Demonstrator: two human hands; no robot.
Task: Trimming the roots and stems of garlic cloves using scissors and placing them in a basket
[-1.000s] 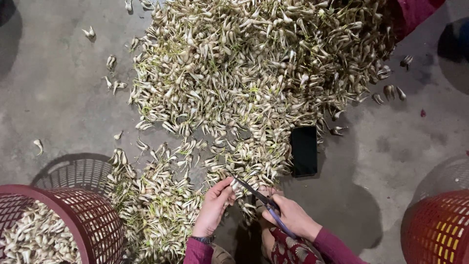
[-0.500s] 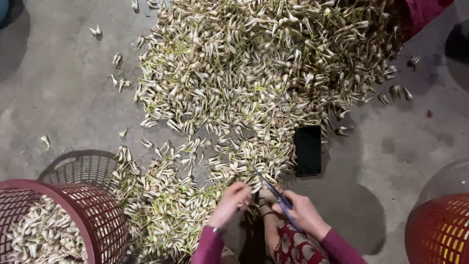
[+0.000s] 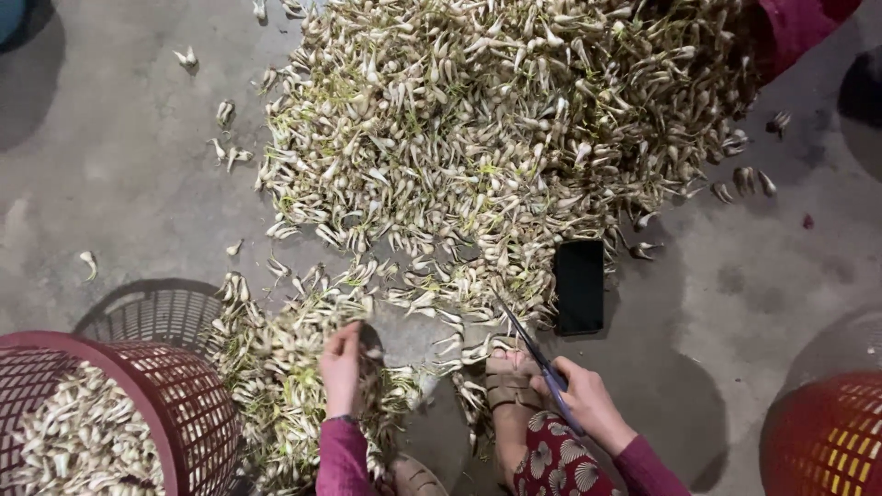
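Note:
A large heap of small white bulbs with green shoots (image 3: 496, 138) covers the concrete floor in front of me. My left hand (image 3: 342, 367) reaches into a smaller pile of bulbs (image 3: 285, 358) at the lower left, fingers pinched on or near a bulb. My right hand (image 3: 588, 400) grips scissors with blue handles (image 3: 537, 354), blades pointing up-left toward the heap. A sandalled foot (image 3: 510, 390) rests between my hands.
A dark red mesh basket (image 3: 175, 395) holding trimmed bulbs stands at the lower left. An orange-red basket (image 3: 822, 436) sits at the lower right. A black phone (image 3: 579, 287) lies on the floor by the heap. Stray bulbs (image 3: 225, 138) dot the floor on the left.
My left hand has left the scissors and moved left and down into the smaller pile. The right hand with the scissors has dropped slightly toward my knee.

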